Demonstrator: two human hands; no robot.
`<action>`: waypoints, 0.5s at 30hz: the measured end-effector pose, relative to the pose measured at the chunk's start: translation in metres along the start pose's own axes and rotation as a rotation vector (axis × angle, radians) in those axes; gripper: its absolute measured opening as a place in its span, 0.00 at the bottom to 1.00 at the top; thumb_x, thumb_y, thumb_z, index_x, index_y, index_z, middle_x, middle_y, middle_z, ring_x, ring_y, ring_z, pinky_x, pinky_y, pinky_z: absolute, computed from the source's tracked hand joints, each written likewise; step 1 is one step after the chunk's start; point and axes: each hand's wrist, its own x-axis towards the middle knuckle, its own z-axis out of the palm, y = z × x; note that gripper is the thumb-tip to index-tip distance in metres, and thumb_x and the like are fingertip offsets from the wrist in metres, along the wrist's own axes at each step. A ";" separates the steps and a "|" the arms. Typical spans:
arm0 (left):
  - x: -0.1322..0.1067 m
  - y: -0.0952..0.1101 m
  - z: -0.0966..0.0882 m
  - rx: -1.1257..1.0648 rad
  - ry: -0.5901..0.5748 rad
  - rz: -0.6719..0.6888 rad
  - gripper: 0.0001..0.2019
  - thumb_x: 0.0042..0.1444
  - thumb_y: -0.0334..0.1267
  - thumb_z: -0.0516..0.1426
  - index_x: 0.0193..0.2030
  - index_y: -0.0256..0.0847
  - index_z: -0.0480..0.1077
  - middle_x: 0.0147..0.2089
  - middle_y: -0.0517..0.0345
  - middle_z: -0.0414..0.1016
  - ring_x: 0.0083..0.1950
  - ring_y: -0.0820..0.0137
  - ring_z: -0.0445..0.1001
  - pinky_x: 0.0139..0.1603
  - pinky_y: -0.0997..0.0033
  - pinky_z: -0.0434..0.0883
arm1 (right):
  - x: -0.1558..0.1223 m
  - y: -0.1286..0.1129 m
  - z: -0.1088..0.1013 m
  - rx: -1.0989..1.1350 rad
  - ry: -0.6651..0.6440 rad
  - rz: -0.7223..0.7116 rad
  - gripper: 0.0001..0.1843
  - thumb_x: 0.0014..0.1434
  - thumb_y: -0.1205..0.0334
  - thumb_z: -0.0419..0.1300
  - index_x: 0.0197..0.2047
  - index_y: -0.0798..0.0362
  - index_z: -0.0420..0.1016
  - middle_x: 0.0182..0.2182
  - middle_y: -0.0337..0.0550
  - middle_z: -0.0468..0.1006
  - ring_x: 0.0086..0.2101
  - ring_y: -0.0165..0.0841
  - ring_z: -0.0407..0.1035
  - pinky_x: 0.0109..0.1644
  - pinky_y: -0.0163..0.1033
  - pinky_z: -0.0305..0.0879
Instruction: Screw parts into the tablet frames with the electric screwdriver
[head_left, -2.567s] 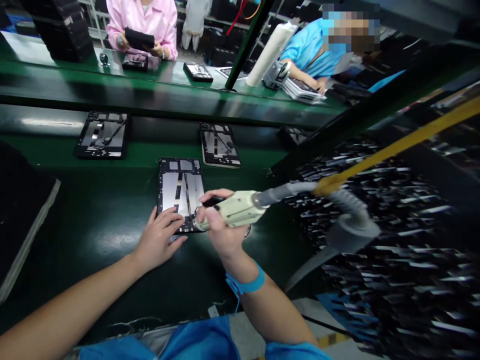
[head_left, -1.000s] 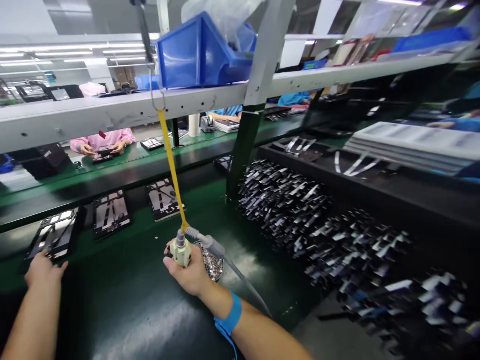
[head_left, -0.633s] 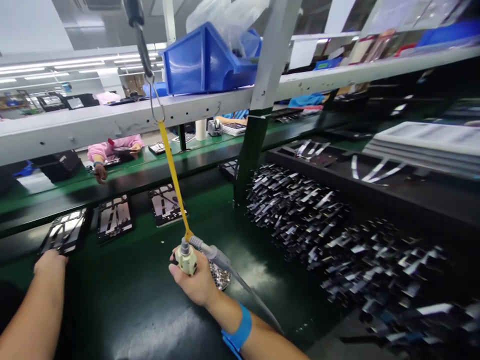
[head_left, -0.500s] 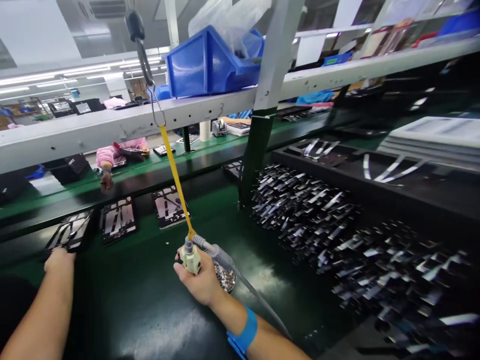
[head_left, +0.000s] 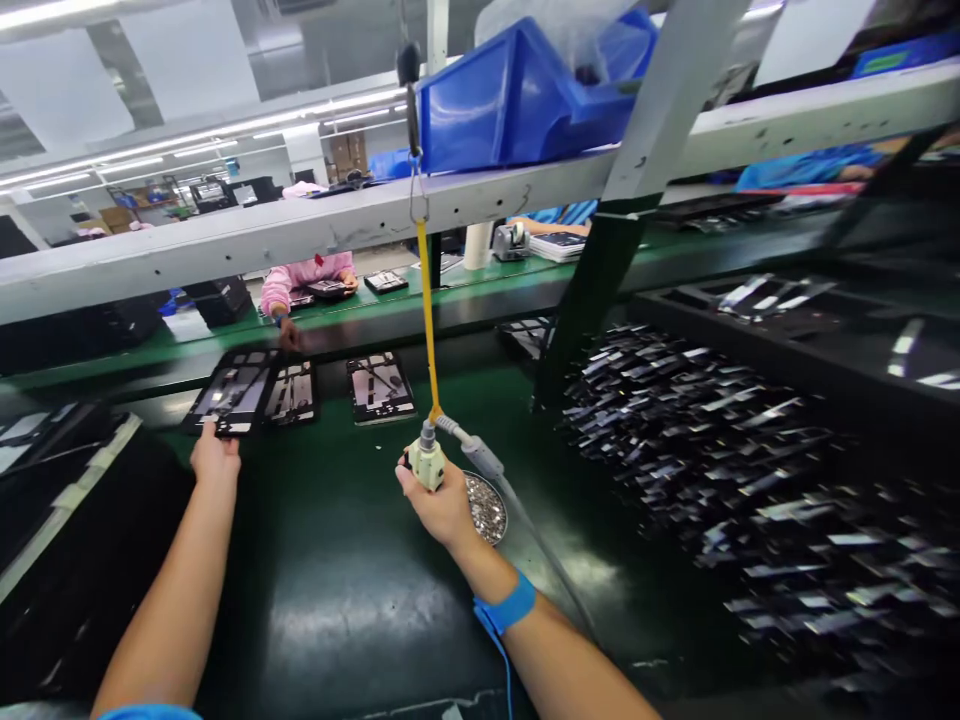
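My left hand point(head_left: 216, 457) grips the near edge of a black tablet-like housing point(head_left: 236, 388), tilted and partly covering a second black housing point(head_left: 292, 393). A third housing point(head_left: 379, 388) lies flat to the right. My right hand point(head_left: 448, 508) is wrapped round the pale top of a corded electric screwdriver point(head_left: 426, 466); its lower end is hidden by the hand. A yellow strap point(head_left: 427, 310) runs from the tool up to a hook at the rail. Just behind my right hand stands a round dish point(head_left: 487, 508) of small metal pieces.
Black stacked trays point(head_left: 90, 560) fill the left side. On the right lies a wide mass of dark and silvery strips point(head_left: 720, 450). A white rail point(head_left: 300, 232) carries a blue bin point(head_left: 517, 105). Across the bench, a co-worker's pink sleeve point(head_left: 277, 290) shows.
The view has swung left, bringing the black stack in. My left hand has raised the leftmost housing from the bench towards the second one. My right hand still holds the screwdriver.
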 end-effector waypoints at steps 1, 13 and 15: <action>-0.015 -0.004 -0.006 -0.049 -0.004 -0.023 0.13 0.71 0.39 0.57 0.58 0.37 0.71 0.50 0.52 0.77 0.43 0.70 0.79 0.42 0.66 0.80 | 0.000 0.002 0.000 0.001 -0.005 -0.002 0.14 0.59 0.51 0.66 0.41 0.52 0.78 0.33 0.44 0.82 0.31 0.36 0.76 0.38 0.39 0.75; -0.236 -0.106 -0.145 -0.177 -0.106 -0.413 0.05 0.60 0.33 0.63 0.41 0.48 0.77 0.55 0.49 0.81 0.53 0.63 0.82 0.51 0.64 0.80 | 0.015 0.001 -0.007 -0.001 0.153 0.092 0.27 0.53 0.40 0.68 0.43 0.56 0.79 0.30 0.46 0.82 0.26 0.35 0.74 0.32 0.39 0.73; -0.253 -0.115 -0.159 -0.147 -0.184 -0.496 0.07 0.57 0.38 0.67 0.42 0.50 0.76 0.59 0.47 0.78 0.60 0.60 0.78 0.58 0.60 0.77 | 0.018 0.005 -0.005 -0.021 0.208 0.126 0.31 0.50 0.39 0.70 0.45 0.58 0.80 0.28 0.46 0.81 0.26 0.37 0.75 0.31 0.40 0.73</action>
